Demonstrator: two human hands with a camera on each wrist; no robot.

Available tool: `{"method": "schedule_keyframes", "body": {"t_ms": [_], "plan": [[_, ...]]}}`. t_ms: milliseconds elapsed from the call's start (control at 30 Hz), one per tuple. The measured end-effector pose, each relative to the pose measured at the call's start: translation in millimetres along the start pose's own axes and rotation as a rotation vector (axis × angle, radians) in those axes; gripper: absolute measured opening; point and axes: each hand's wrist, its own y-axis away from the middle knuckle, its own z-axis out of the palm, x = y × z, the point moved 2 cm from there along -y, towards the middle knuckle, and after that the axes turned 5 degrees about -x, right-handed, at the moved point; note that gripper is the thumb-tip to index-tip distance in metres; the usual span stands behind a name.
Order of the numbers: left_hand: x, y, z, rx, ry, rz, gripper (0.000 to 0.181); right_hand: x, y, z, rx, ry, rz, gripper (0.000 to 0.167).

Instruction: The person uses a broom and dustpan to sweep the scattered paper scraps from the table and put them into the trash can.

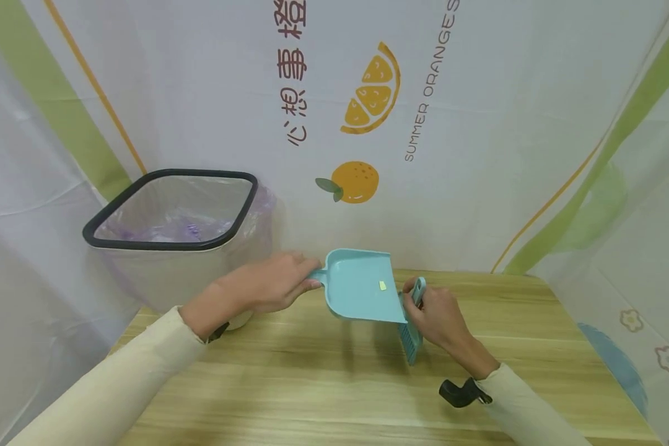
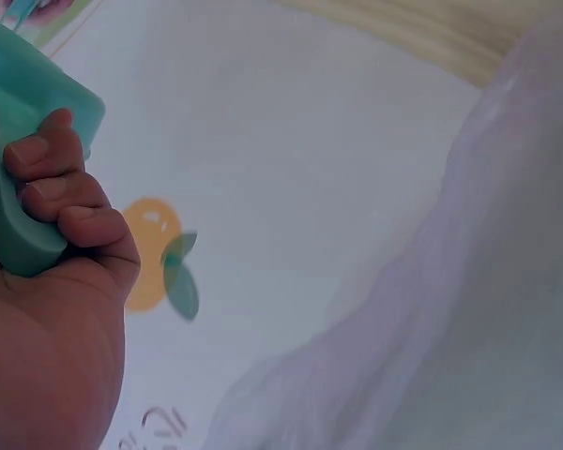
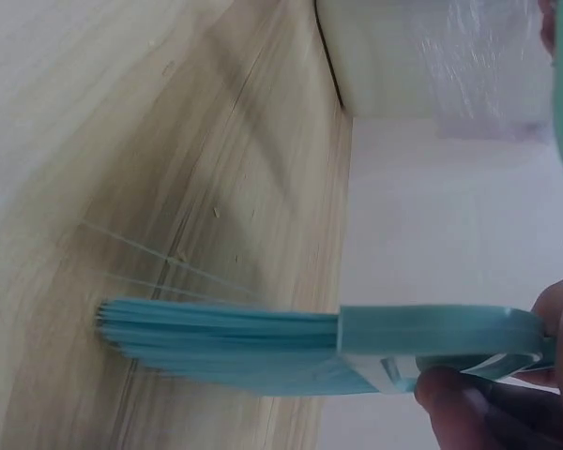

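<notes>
My left hand (image 1: 281, 279) grips the short handle of a light blue dustpan (image 1: 359, 279), which is raised above the table. A small pale yellow scrap (image 1: 383, 285) lies on the pan near its open edge. My right hand (image 1: 437, 313) holds a matching blue hand brush (image 1: 410, 337) just right of that edge, bristles pointing down. In the right wrist view the brush bristles (image 3: 216, 337) hang over the wooden surface; whether their tips touch it I cannot tell. The left wrist view shows curled fingers (image 2: 70, 192) around the dustpan handle (image 2: 19, 225).
A bin (image 1: 170, 246) with a black rim and a clear purplish liner stands at the left, beside my left forearm. The wooden table (image 1: 312, 396) spreads below both hands. A white curtain (image 1: 479, 155) with orange prints hangs behind and at the sides.
</notes>
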Motion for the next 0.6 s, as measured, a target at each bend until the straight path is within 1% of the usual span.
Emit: {"method": "schedule_keyframes", "body": {"t_ms": [167,300,433,600], "plan": [[1.0,5.4,-21.0,0.007,-0.018,-0.050,0.013,0,0.1,0,-0.008,0.005,0.005,0.010],[2.2,9.5,-36.5,0.008,-0.030,-0.074,0.014,0,-0.1,1,-0.014,-0.001,0.013,0.010],[2.0,14.3,-50.9,0.008,-0.016,-0.099,0.015,0,-0.6,1,-0.014,-0.010,0.012,0.012],[0.9,20.9,-64.8,0.062,-0.026,-0.069,0.013,-1,-0.8,2,-0.009,-0.009,0.009,0.012]]}}
